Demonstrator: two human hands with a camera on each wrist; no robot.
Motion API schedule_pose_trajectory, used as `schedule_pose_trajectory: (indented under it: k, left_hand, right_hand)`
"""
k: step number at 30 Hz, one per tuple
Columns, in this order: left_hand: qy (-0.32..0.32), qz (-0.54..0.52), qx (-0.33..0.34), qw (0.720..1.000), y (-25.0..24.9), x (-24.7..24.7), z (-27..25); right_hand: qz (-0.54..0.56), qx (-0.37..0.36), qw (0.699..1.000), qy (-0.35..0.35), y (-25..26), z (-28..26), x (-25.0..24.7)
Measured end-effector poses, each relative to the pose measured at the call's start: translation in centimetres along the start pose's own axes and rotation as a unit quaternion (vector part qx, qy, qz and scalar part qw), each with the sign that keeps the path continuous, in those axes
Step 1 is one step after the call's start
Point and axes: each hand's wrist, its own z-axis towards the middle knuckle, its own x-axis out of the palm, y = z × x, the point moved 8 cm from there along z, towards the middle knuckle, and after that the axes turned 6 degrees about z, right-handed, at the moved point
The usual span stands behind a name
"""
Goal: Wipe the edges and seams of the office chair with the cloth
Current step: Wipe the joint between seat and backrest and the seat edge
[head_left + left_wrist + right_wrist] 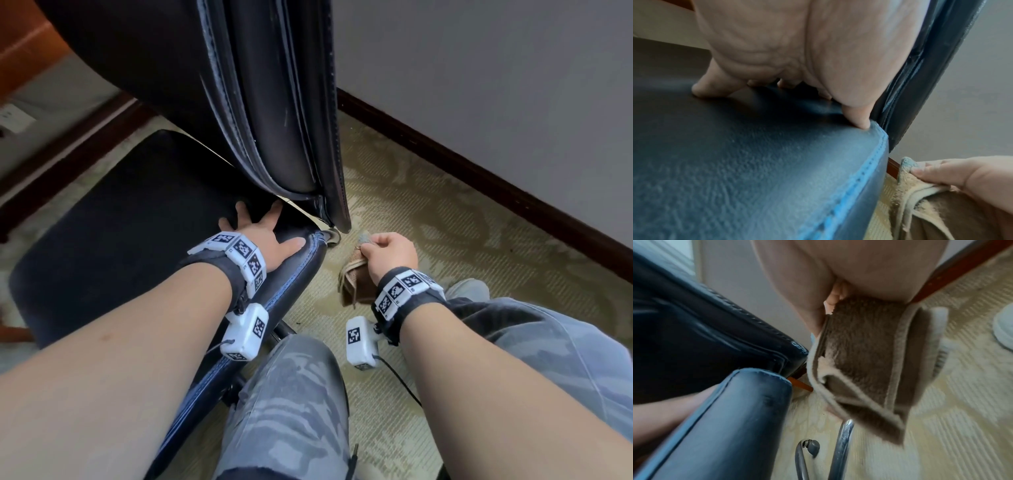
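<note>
The office chair's dark leather seat (120,240) has a blue stitched seam (859,177) along its right edge, and the backrest (274,102) rises behind it. My left hand (263,229) lies flat on the seat's back right corner with its fingers spread and its thumb (859,116) by the seam. My right hand (390,250) hovers just right of that corner, off the seat, and grips a folded brown cloth (865,356) that hangs below it, apart from the chair.
Patterned beige carpet (445,212) covers the floor. A grey wall with a dark skirting board (479,164) runs close behind the chair. The chair's chrome base legs (840,451) and a castor sit under the seat. My knees in grey trousers (291,394) are beside the seat.
</note>
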Motion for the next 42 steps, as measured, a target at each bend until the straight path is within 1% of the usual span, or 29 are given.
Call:
schedule_pose_trajectory:
  k: [2,4,6,11,16,19,21,23,26,29,31,34,38,42]
  left_hand:
    - [0.001,-0.001,0.000,1.000,0.2,0.1,0.1]
    - [0.002,-0.002,0.000,1.000,0.3,0.1,0.1]
    - [0.005,-0.004,0.001,1.000,0.2,0.1,0.0]
    - [-0.001,-0.005,-0.004,1.000,0.2,0.0,0.1]
    - [-0.004,-0.011,-0.003,1.000,0.1,-0.1,0.1]
    - [-0.005,-0.010,-0.008,1.000,0.1,-0.2,0.1]
    - [-0.005,-0.009,-0.007,1.000,0.0,-0.2,0.1]
    - [-0.004,-0.010,-0.005,1.000,0.0,-0.1,0.2]
    - [-0.005,-0.009,-0.004,1.000,0.5,0.1,0.4]
    - [-0.008,-0.007,0.002,1.000,0.5,0.5,0.6]
    - [-0.012,-0.005,0.003,1.000,0.5,0.6,0.7]
    - [-0.011,-0.009,0.003,1.000,0.7,0.5,0.6]
    - [-0.008,-0.014,0.001,1.000,0.6,0.4,0.5]
    - [-0.016,-0.009,0.001,1.000,0.4,0.3,0.4]
  right_hand:
    - [0.038,0.009,0.999,0.010,-0.1,0.1,0.5]
    - [0.047,0.000,0.998,0.046,0.6,0.0,1.5]
    - [0.058,-0.006,0.997,0.057,1.5,-0.4,1.7]
    - [0.108,-0.036,0.992,0.048,2.5,-1.1,1.5]
    - [0.125,-0.023,0.990,0.053,2.0,-0.5,2.1]
    - [0.150,-0.038,0.986,0.053,1.9,-0.7,2.1]
    - [0.137,-0.038,0.988,0.064,1.0,-0.5,2.1]
    - [0.106,-0.016,0.992,0.061,-0.4,0.1,2.2]
    - [0.126,0.031,0.990,0.056,-2.2,0.9,2.9]
    - [0.145,0.045,0.985,0.078,-2.5,1.2,4.4]
    - [0.181,0.058,0.977,0.095,-2.6,1.4,5.4]
    - [0.254,0.091,0.956,0.114,-2.5,1.2,6.1]
    - [0.287,0.101,0.947,0.107,-2.2,0.8,5.4]
    - [0.306,0.088,0.943,0.099,-1.6,-0.3,4.7]
